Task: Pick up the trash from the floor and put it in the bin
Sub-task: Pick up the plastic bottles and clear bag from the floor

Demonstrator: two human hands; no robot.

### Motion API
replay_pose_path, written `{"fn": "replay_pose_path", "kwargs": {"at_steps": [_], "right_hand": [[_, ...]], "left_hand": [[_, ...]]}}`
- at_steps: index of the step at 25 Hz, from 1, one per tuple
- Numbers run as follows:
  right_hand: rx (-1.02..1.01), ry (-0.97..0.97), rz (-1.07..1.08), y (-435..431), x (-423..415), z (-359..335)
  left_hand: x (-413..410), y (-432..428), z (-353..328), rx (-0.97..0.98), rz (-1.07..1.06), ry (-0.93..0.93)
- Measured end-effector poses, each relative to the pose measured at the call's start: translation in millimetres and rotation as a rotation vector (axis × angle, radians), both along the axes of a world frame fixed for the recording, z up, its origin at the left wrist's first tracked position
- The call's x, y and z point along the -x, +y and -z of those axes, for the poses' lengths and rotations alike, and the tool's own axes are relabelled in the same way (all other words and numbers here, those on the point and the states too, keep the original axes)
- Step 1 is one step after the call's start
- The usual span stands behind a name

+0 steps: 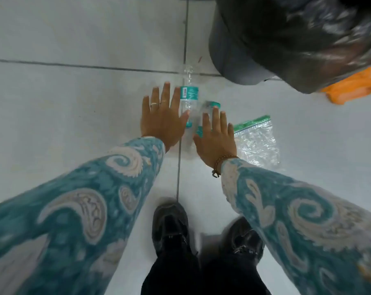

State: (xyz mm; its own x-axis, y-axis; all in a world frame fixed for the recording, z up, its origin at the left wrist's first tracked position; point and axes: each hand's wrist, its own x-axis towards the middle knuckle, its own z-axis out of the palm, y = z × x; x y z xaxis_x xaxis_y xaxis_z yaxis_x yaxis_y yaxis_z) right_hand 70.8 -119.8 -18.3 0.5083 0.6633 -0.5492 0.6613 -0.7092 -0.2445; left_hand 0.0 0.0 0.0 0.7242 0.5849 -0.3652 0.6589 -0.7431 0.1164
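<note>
A clear plastic bottle with a teal label [188,96] lies on the white tiled floor, on a tile seam. My left hand [163,118] hovers just left of it, fingers spread, holding nothing. A second clear bottle with teal bands [210,106] lies right beside the first, partly hidden under my right hand [215,138], which is also spread open above it. A clear zip bag with a green seal [258,141] lies on the floor to the right of my right hand. The grey bin with a black liner [229,54] stands at the upper right.
An orange cloth or bag [354,86] lies on the floor behind the bin's liner at the right edge. My two dark shoes [169,226] stand at the bottom centre. A small red scrap [199,58] lies beside the bin.
</note>
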Motion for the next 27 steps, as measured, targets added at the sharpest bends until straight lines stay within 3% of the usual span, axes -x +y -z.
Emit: {"fn": "replay_pose_path", "kwargs": {"at_steps": [9,16,19,24,27], "right_hand": [[-0.127,0.079,0.336,15.3,12.1,38.8],[-0.235,0.117,0.394,-3.9,15.4,13.8],[-0.227,0.092,0.488,-33.9,8.7,-1.8],[-0.258,0.076,0.916,-76.0,-15.2,-13.4],[-0.268,0.096,0.956,-90.1,-27.5,-7.2]], "left_hand": [[-51.6,-0.3,46.5,0.214,-0.200,-0.120],[-29.1,-13.1,40.4,0.356,-0.329,-0.229],[-22.3,-30.9,20.2,0.392,-0.282,-0.223],[-50.7,-81.2,5.3,0.554,-0.080,-0.223],[-72.1,-111.5,13.4,0.629,-0.008,-0.163]]}}
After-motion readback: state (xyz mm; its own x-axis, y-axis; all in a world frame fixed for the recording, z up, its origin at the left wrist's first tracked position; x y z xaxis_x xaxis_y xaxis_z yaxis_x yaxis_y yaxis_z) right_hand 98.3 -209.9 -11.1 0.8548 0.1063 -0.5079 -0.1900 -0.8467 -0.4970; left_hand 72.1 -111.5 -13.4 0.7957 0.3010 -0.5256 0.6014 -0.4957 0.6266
